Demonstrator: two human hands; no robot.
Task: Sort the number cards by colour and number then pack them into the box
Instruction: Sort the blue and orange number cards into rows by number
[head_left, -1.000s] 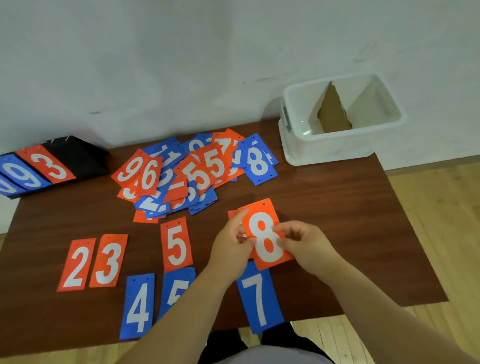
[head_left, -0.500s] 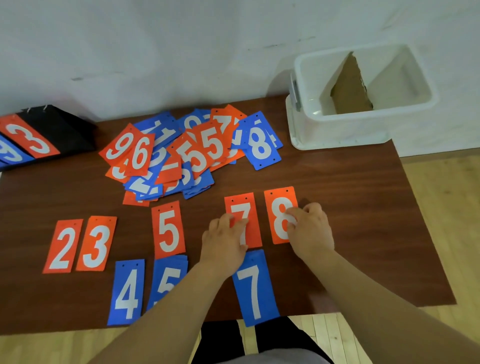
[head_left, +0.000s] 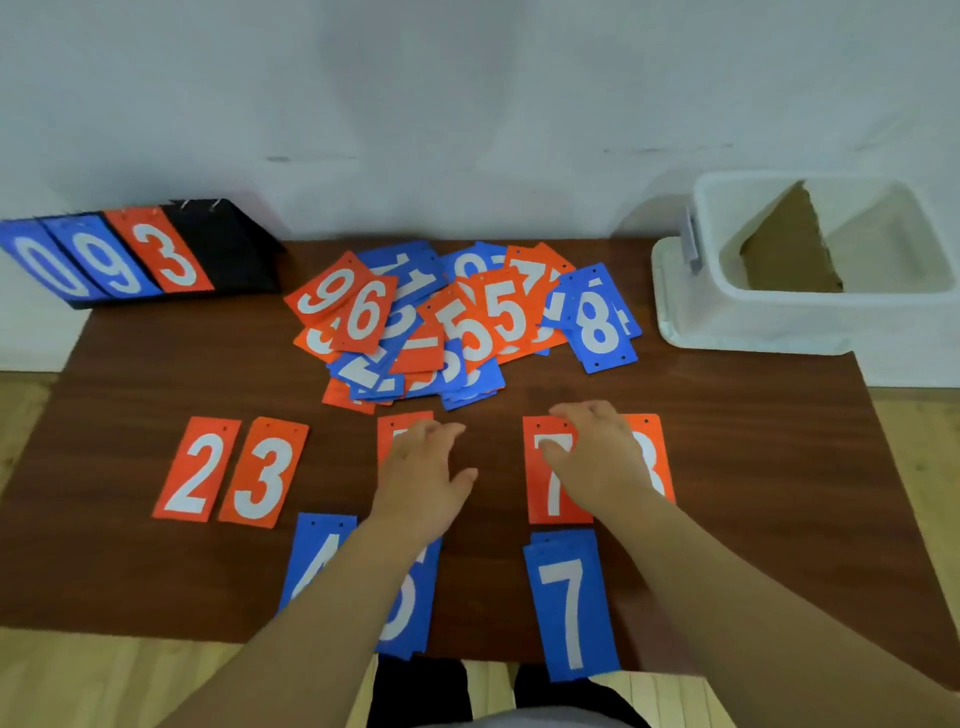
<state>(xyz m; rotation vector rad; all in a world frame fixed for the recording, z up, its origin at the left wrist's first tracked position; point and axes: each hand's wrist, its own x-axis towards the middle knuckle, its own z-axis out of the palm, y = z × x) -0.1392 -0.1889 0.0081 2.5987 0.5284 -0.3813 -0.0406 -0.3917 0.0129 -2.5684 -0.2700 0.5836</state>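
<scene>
The brown worktop carries a heap of mixed number cards. The white box stands to the right of the heap and a black flip scoreboard to its left. In front of the heap, the left hand is loosely spread and empty over orange 5. The right hand, relaxed and empty, covers orange 7 and orange 8. Orange 2 and orange 3 lie front-left of the heap. Blue 4, blue 5 and blue 7 lie farthest front.

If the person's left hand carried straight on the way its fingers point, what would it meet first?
Probably the unsorted pile, at the blue cards on its near edge; only bare table lies between the left hand and them, though its height is unclear.
</scene>
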